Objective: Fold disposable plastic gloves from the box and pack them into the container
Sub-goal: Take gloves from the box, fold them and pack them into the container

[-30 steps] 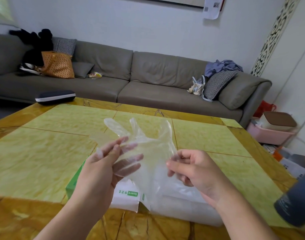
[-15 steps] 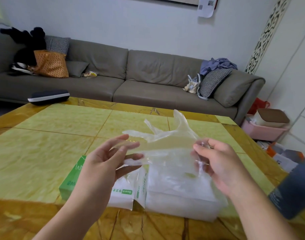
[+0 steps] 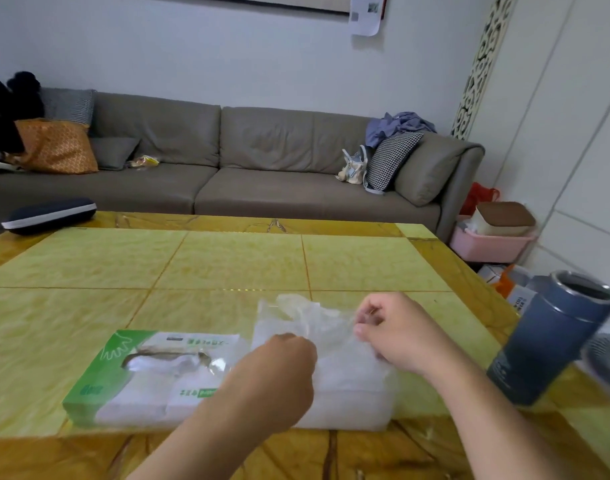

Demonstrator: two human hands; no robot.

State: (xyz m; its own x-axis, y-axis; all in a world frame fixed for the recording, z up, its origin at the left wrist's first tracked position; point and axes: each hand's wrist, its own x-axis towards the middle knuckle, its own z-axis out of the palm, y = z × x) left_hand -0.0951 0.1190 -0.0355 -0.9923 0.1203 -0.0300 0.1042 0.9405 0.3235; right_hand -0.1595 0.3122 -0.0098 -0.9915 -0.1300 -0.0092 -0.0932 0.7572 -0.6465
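Observation:
A green and white glove box (image 3: 123, 382) lies on the table, its slot showing clear plastic. Right of it stands a translucent white container (image 3: 348, 407) heaped with clear gloves. A thin clear plastic glove (image 3: 307, 317) is crumpled low over the container. My left hand (image 3: 279, 368) pinches its near left part with curled fingers. My right hand (image 3: 390, 327) pinches its right edge between thumb and fingertips. Both hands hover just above the container.
The yellow tiled table (image 3: 227, 265) stretches ahead. A dark blue cylindrical tin (image 3: 552, 337) stands at the right edge. A dark case (image 3: 50, 214) lies at the far left corner. A grey sofa (image 3: 262, 168) is behind; a pink basket (image 3: 487, 244) sits on the floor.
The glove, held spread in the air before, has been gathered and lowered onto the container. Both hands came down and closer together, fingers now curled.

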